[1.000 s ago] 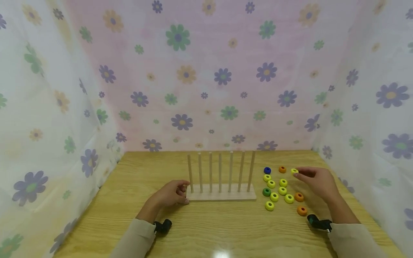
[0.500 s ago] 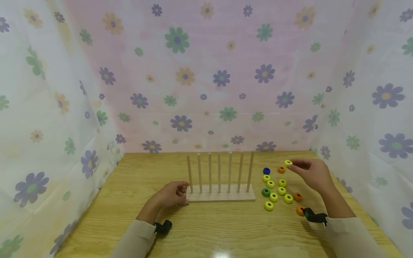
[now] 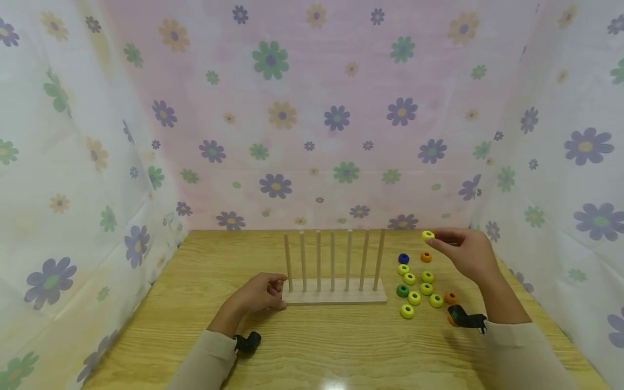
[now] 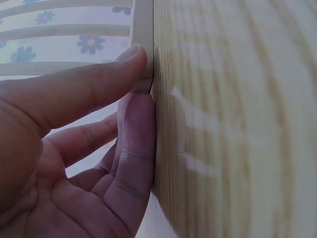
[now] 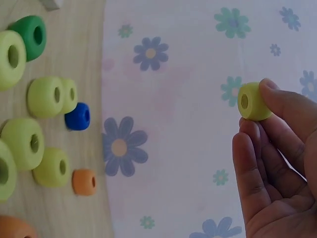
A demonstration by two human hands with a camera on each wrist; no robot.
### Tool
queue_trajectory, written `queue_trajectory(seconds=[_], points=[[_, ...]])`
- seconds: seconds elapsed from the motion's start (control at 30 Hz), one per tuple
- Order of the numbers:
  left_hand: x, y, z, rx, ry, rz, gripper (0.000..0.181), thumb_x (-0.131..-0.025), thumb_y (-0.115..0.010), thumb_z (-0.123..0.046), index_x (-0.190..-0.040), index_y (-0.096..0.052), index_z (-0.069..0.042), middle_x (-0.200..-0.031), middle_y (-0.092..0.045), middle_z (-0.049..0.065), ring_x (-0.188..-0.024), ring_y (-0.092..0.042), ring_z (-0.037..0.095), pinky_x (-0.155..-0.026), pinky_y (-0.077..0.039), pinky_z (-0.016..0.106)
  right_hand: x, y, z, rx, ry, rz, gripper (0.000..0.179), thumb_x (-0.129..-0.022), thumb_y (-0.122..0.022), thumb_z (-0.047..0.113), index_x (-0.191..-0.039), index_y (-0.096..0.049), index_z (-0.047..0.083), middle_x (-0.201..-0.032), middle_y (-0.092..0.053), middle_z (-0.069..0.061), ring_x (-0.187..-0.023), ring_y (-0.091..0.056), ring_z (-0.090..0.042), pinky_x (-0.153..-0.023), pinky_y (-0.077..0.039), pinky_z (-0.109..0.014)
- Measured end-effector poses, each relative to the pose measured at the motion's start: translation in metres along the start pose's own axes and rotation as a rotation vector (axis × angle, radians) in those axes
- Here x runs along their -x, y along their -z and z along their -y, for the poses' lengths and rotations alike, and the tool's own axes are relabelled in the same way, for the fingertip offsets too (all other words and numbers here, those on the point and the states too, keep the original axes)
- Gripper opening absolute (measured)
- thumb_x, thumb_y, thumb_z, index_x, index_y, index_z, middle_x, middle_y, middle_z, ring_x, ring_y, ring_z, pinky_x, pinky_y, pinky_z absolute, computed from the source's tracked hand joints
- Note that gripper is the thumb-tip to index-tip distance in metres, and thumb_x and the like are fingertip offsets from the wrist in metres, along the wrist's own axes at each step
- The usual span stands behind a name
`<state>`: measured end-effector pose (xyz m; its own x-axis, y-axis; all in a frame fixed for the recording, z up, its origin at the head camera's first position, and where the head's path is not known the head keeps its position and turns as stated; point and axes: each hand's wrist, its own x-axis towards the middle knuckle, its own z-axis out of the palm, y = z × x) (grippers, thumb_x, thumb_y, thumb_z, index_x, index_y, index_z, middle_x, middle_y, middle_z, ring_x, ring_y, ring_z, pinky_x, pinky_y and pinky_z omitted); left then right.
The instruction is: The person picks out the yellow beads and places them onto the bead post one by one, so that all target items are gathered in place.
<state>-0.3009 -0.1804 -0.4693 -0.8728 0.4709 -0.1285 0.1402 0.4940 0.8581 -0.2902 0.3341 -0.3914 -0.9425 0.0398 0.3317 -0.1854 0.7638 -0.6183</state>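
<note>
Head view gives me the whole table (image 3: 317, 336), with a wooden peg rack (image 3: 333, 297) near the middle, its seven upright pegs (image 3: 333, 260) standing in a row from left to right on a flat base. On its left end I have the left hand (image 3: 258, 293), fingers curled in, thumb at the near corner; the left wrist view shows me the thumb tip on the base and another finger low against the wood, just beside the tabletop. Over the far right part of the table, the right hand (image 3: 465, 253) pinches a yellow bead (image 5: 260, 104) between thumb and fingertips, raised off the surface, and from above I can see into its hole. Below that hand, to the right of the rack, I count seven more yellow beads (image 3: 407, 314) lying scattered, with a blue bead (image 3: 403, 260) at the far left of the group and a green bead (image 3: 402, 293) nearer on the same side. Three orange beads (image 3: 426, 258) lie toward the right; the nearest is partly hidden from me by the black wrist camera (image 3: 463, 317). Floral curtains (image 3: 312, 81) close off the far, left and right sides.
</note>
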Motion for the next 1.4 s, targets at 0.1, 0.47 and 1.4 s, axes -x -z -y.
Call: queue_trajectory(seconds=[0.1, 0.47, 1.4], points=[[0.0, 0.0, -0.001, 0.022, 0.0, -0.005, 0.074, -0.087, -0.083, -0.004, -0.152, -0.048, 0.001, -0.106, -0.057, 0.013, -0.087, -0.056, 0.02, -0.065, -0.047, 0.03, -0.001, 0.001, 0.01, -0.015, 0.005, -0.01, 0.05, -0.095, -0.067, 0.059, -0.125, -0.076, 0.019, -0.118, -0.076, -0.011, -0.094, -0.067, -0.01, -0.073, -0.057, -0.03], [-0.002, 0.001, -0.001, 0.034, -0.01, 0.006, 0.074, -0.088, -0.082, -0.003, -0.153, -0.047, 0.0, -0.102, -0.061, 0.013, -0.082, -0.059, 0.019, -0.065, -0.048, 0.03, -0.006, 0.001, 0.035, -0.061, 0.026, -0.029, 0.049, -0.093, -0.07, 0.058, -0.124, -0.076, 0.02, -0.118, -0.075, -0.008, -0.091, -0.065, 0.002, -0.074, -0.056, -0.022], [-0.001, 0.0, 0.001, 0.073, -0.003, 0.021, 0.078, -0.087, -0.082, 0.0, -0.155, -0.044, 0.002, -0.097, -0.06, 0.011, -0.073, -0.051, 0.015, -0.063, -0.046, 0.029, -0.012, -0.01, 0.078, -0.171, 0.125, -0.053, 0.038, -0.091, -0.076, 0.052, -0.115, -0.079, 0.022, -0.111, -0.077, -0.005, -0.089, -0.07, 0.001, -0.072, -0.056, -0.017]])
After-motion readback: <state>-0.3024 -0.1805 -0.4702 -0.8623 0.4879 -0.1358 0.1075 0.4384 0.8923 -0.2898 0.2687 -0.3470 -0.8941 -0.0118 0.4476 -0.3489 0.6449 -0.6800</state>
